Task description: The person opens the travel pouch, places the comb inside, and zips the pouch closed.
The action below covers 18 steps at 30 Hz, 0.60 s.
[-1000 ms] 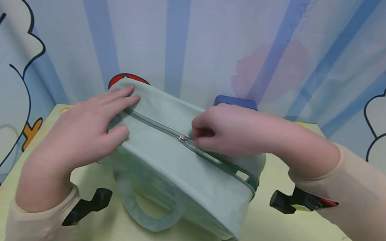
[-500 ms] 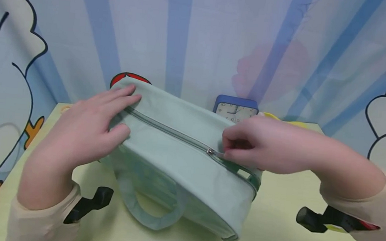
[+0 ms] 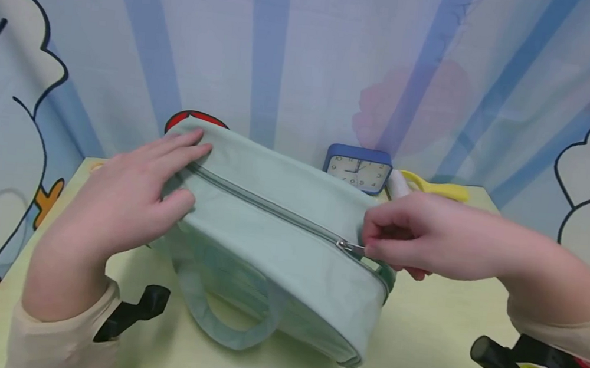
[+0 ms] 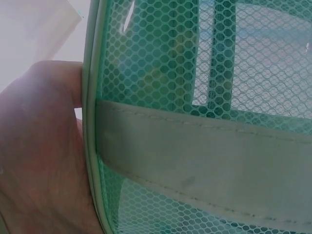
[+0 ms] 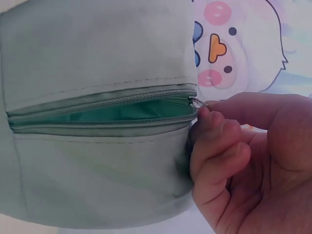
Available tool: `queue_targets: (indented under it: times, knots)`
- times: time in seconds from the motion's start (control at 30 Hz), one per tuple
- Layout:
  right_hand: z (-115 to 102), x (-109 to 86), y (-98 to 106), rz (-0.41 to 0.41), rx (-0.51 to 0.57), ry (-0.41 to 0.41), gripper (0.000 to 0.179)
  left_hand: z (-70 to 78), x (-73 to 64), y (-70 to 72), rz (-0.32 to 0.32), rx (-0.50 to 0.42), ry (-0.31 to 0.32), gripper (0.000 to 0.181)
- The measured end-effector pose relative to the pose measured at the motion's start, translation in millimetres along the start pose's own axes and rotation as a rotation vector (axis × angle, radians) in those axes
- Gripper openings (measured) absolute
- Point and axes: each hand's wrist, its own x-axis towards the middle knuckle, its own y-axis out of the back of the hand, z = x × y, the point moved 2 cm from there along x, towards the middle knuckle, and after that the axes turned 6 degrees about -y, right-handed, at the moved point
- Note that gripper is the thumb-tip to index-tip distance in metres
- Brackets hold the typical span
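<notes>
A pale green bag (image 3: 277, 259) lies on the table with its zipper facing up and its looped handle (image 3: 237, 339) hanging toward me. My left hand (image 3: 130, 201) rests on the bag's left end, fingers stretched over the top and thumb spread apart. Green mesh (image 4: 146, 58) and a stitched strap (image 4: 204, 161) show beside that hand in the left wrist view. My right hand (image 3: 429, 235) pinches the zipper pull (image 3: 355, 249) near the bag's right end. Left of the slider the zipper is joined; a short gap (image 5: 126, 112) in it shows the green inside.
Behind the bag stand a blue clock (image 3: 357, 171) and, beside it, a white object (image 3: 397, 184) and a yellow curved object (image 3: 449, 191). A red rounded shape (image 3: 197, 118) peeks over the far left edge. A printed curtain (image 3: 270, 57) borders the table (image 3: 434, 339).
My right hand has drawn the zipper pull rightward along the bag, shortening the gap. The clock and yellow object have come into view behind it. My left hand has stayed in place.
</notes>
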Motion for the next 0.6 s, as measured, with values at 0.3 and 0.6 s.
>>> queue_targets:
  times: [0.3,0.6]
  knots:
    - [23,-10.5,-10,-0.029,0.206,0.039,0.016,2.0,-0.5,-0.8,0.03,0.012,-0.025,0.067]
    - [60,-26.2,-24,-0.057,0.393,0.149,0.018,0.5,0.3,-1.5,0.031,0.006,-0.03,0.066]
